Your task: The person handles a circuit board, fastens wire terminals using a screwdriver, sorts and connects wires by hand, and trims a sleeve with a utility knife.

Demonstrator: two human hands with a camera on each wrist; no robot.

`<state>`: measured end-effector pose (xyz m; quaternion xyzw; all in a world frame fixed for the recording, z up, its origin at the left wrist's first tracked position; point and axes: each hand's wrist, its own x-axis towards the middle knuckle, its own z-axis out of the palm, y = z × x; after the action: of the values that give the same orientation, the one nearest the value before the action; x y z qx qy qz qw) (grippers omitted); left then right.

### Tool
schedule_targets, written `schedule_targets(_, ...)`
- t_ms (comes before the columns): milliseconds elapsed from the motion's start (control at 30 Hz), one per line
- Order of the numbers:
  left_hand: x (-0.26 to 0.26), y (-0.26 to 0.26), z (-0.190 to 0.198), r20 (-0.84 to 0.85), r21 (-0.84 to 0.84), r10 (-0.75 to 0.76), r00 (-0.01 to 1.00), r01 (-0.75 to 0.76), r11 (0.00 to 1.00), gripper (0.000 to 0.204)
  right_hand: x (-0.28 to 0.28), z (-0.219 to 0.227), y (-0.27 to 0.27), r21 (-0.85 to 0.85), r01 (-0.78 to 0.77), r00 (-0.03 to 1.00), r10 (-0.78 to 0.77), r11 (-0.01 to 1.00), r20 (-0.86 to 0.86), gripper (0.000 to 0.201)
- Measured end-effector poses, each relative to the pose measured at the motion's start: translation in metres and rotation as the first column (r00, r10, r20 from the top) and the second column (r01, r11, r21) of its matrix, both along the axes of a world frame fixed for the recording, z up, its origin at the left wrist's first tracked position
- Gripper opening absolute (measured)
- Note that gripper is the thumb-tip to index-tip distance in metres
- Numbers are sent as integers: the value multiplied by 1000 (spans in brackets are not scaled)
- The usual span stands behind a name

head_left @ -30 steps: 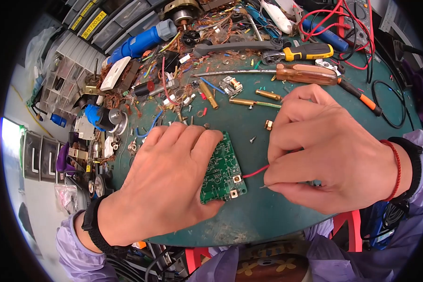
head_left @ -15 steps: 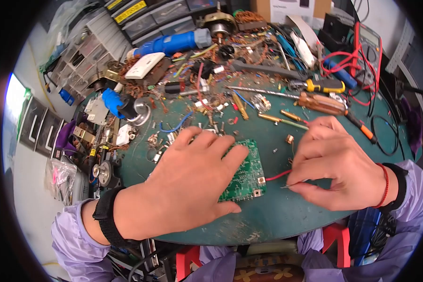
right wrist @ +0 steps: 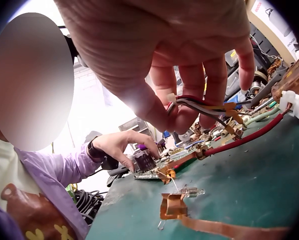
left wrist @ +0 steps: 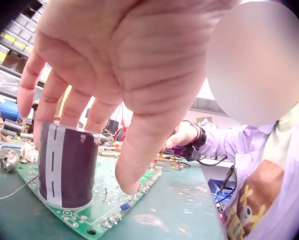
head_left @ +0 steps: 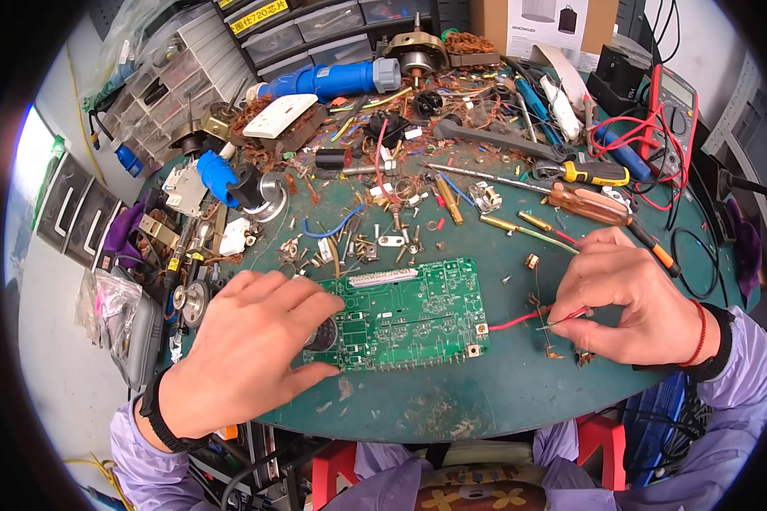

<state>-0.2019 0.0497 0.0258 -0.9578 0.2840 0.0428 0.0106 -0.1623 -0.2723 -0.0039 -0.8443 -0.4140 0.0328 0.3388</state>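
Observation:
A green circuit board [head_left: 409,317] lies flat on the table. My left hand [head_left: 243,345] is over its left end, beside a dark cylindrical component [head_left: 322,337]. In the left wrist view the left hand's [left wrist: 139,65] fingers hang behind that cylinder [left wrist: 72,167], with the thumb apart by the board's edge. My right hand [head_left: 635,298] pinches thin wires [head_left: 573,314] right of the board. The right wrist view shows a small wire bundle [right wrist: 189,102] at its fingertips. A red wire [head_left: 513,321] runs from the board's right edge toward that hand.
Screws, wire scraps and brass parts [head_left: 447,200] litter the table behind the board. Farther back are a long screwdriver [head_left: 588,203], a yellow-black tool [head_left: 596,174], a multimeter [head_left: 677,115] and a blue connector [head_left: 328,81]. Drawers [head_left: 81,223] stand at the left.
My left hand has moved left across the board, uncovering its middle and the cylinder. The right hand still pinches the wires. The head view has shifted, showing more of the table's back.

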Motion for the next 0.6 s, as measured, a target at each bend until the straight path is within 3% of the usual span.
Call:
schedule_targets(167,-1,9,-1,5,-20,48,999,-48,999,46,0,0,-1,9,12,1000,-12,1000,-3,9)
schedule_targets(333,-5,5,6,28,-161,104,994,-98,982,38,1,-1,2,10,16,1000,-16,1000,0,8)
schedule_targets(600,-6,13,5,-9,-160,133,991,-133,978,39,7,-5,3,17,3,1000,-3,1000,-12,6)
